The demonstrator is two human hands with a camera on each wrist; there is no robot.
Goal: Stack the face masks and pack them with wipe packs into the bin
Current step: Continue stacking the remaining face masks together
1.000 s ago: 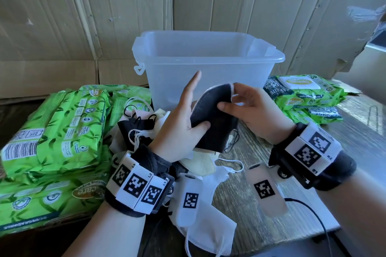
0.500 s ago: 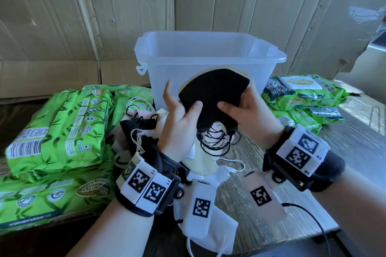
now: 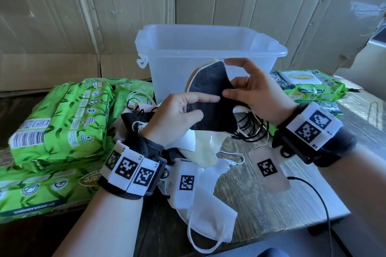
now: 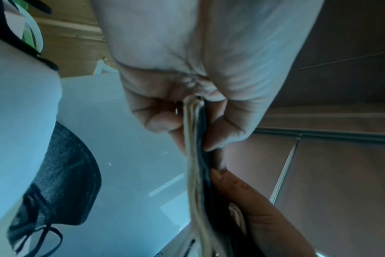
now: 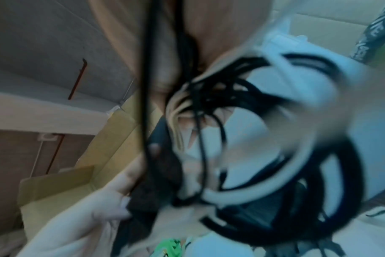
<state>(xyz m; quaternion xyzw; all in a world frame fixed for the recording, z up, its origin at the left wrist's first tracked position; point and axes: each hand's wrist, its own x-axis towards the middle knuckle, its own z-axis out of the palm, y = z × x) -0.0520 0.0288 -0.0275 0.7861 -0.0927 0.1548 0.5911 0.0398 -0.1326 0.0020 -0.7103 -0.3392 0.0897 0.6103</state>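
Note:
A stack of face masks (image 3: 208, 89), black in front and cream behind, is held upright just before the clear plastic bin (image 3: 208, 48). My left hand (image 3: 206, 106) pinches its lower left part, thumb and forefinger on the black face. My right hand (image 3: 226, 78) grips the right edge, its forefinger curled over the top corner. In the left wrist view the layered stack edge (image 4: 196, 156) sits between my fingers (image 4: 160, 121). Black and white ear loops (image 5: 253, 139) hang blurred in the right wrist view. Green wipe packs (image 3: 60, 119) lie to the left, with more (image 3: 307, 85) to the right.
Loose masks lie on the table under my hands: a white one (image 3: 208, 215) near the front edge, a yellow one (image 3: 202, 150), a black one (image 3: 133, 119). Cardboard walls (image 3: 83, 16) stand behind the bin. A black cable (image 3: 313, 194) runs at the right.
The mask stack has turned from broad-side up to a more upright tilt. My left forefinger now lies across its black face, and my right forefinger has moved up to the top corner.

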